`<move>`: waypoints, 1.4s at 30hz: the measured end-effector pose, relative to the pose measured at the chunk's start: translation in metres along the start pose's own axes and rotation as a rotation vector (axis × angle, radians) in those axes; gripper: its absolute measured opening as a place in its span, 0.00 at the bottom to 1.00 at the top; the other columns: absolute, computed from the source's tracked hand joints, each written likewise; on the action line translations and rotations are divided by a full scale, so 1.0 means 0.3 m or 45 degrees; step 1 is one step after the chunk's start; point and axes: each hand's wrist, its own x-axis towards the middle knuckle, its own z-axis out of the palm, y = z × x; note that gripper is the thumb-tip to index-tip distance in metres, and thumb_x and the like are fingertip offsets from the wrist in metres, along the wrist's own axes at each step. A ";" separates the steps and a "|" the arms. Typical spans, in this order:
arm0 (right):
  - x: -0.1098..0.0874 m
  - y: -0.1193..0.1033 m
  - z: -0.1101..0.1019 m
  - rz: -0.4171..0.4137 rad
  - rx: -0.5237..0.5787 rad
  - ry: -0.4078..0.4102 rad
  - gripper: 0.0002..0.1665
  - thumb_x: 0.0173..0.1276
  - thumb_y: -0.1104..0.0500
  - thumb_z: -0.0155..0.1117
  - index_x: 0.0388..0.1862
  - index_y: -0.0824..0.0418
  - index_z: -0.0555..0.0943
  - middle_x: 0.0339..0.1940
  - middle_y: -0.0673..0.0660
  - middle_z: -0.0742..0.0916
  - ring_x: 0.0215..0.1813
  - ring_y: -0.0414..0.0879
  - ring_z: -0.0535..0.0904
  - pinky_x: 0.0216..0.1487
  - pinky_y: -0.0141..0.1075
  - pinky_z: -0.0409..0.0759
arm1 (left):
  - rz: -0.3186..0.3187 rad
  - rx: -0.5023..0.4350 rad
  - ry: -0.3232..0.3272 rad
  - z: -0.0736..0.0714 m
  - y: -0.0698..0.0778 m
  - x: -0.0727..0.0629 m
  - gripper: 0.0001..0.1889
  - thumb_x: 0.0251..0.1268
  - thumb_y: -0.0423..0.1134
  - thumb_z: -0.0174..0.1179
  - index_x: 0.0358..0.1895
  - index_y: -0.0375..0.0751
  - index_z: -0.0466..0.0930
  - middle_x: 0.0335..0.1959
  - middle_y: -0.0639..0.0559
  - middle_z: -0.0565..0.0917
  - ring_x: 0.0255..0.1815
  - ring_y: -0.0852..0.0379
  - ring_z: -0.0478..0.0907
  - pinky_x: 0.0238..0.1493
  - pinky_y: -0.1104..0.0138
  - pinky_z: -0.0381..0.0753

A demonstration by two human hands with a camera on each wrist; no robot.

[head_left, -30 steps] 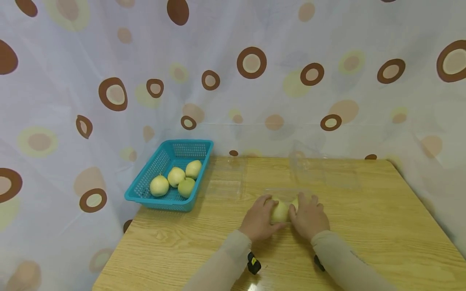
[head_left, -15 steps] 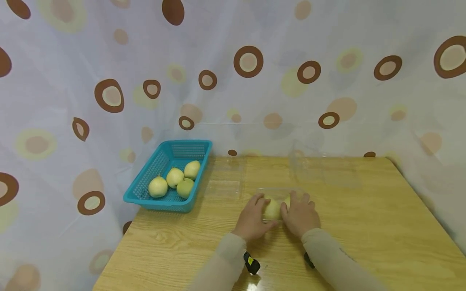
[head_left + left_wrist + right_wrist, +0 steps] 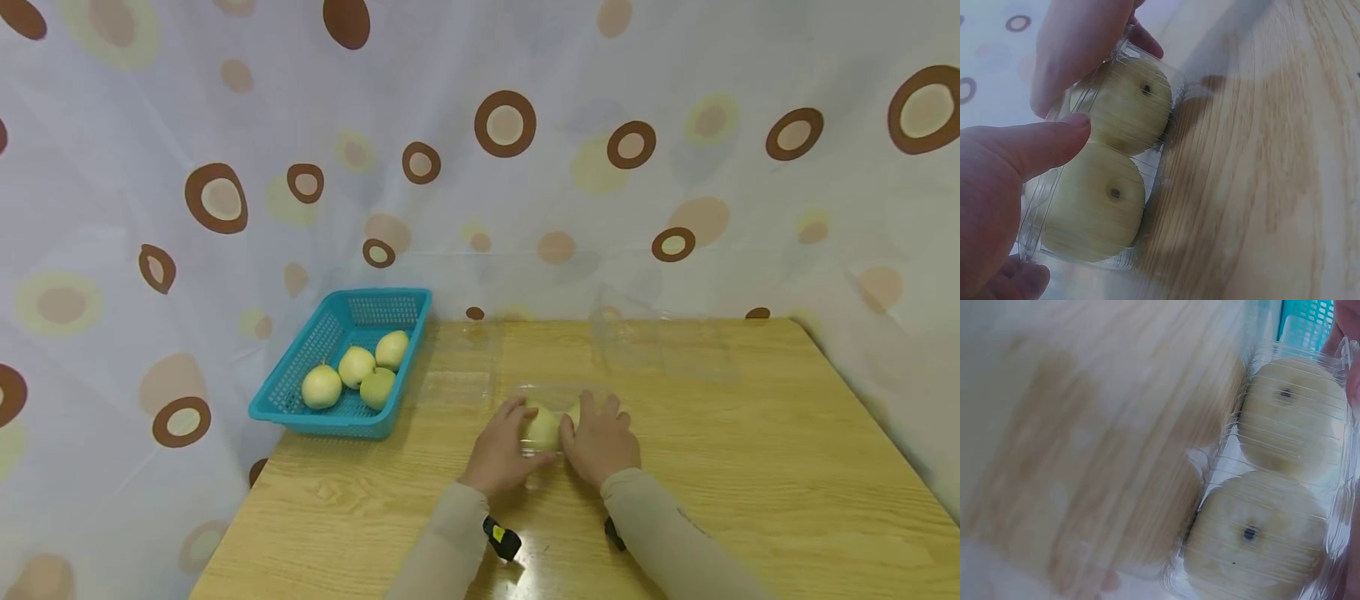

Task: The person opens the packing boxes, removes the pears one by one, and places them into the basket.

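Observation:
A clear plastic clamshell box [image 3: 1157, 164] lies on the table in front of me, with two pale yellow-green pears inside, a near pear [image 3: 1094, 215] and a far pear [image 3: 1129, 109] in the left wrist view. My left hand [image 3: 501, 450] grips the box's left end, thumb along the near side and fingers over the other. At its right end my right hand [image 3: 602, 443] holds the box, fingers reaching over the top. In the head view the hands hide much of the box and the second pear.
A blue plastic basket [image 3: 266, 408] with several pears [image 3: 321, 387] stands at the back left. Beside it sits another clear box [image 3: 459, 379]. One more clear box [image 3: 663, 342] stands at the back right of the wooden table [image 3: 750, 467], before a patterned curtain [image 3: 570, 67].
Both hands have slid the box with the pears a little to the left across the table, keeping their hold. The head view has also shifted slightly.

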 end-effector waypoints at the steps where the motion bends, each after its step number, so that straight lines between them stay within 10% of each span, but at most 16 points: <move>1: 0.000 -0.003 -0.001 -0.001 -0.002 -0.001 0.33 0.73 0.41 0.42 0.67 0.62 0.64 0.57 0.76 0.67 0.42 0.69 0.73 0.17 0.48 0.73 | -0.001 -0.005 0.002 -0.004 -0.001 0.000 0.40 0.51 0.63 0.67 0.66 0.47 0.69 0.73 0.53 0.60 0.71 0.53 0.60 0.64 0.57 0.68; 34: 0.012 -0.052 0.002 -0.008 0.024 -0.053 0.37 0.74 0.38 0.40 0.71 0.61 0.60 0.63 0.77 0.63 0.48 0.72 0.72 0.20 0.51 0.75 | 0.010 -0.041 0.005 -0.048 -0.057 0.000 0.40 0.50 0.61 0.69 0.65 0.48 0.69 0.73 0.54 0.60 0.72 0.53 0.60 0.66 0.55 0.66; 42: 0.003 -0.002 -0.036 -0.055 0.111 -0.169 0.47 0.72 0.28 0.32 0.77 0.59 0.54 0.68 0.77 0.61 0.59 0.75 0.67 0.38 0.66 0.77 | 0.000 -0.034 -0.010 -0.059 -0.039 -0.004 0.40 0.52 0.60 0.68 0.67 0.49 0.68 0.75 0.53 0.58 0.72 0.51 0.59 0.65 0.54 0.67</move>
